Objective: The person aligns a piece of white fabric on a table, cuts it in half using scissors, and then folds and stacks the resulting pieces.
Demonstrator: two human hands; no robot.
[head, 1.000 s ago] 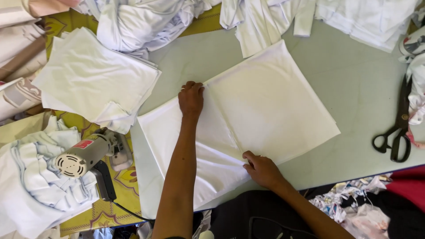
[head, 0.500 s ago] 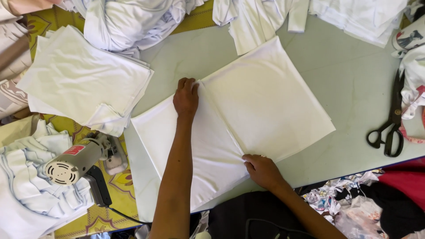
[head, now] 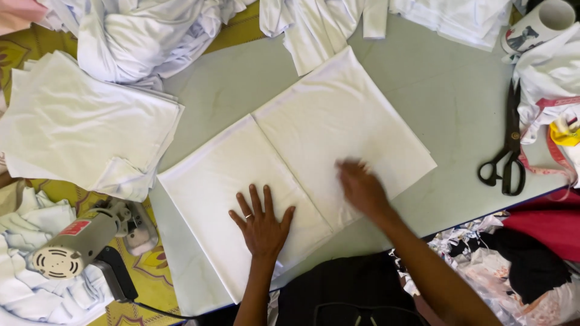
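Note:
A folded white cloth (head: 338,121) lies flat on the pale green table (head: 459,102), with a second white panel (head: 223,175) under it sticking out to the left. My left hand (head: 263,223) rests flat, fingers spread, on the left panel near the table's front edge; a ring is on one finger. Blurred by motion, my right hand (head: 361,188) lies palm down on the right panel. Neither hand holds anything.
A stack of white cloth pieces (head: 84,127) lies at the left, crumpled white fabric (head: 145,36) at the back. Black scissors (head: 507,151) lie at the right, a handheld electric cutter (head: 78,244) at the lower left, and fabric scraps (head: 513,265) at the lower right.
My left hand has slid from the cloth's far edge back toward me. My right hand has moved up from the near edge onto the right panel. The view has shifted.

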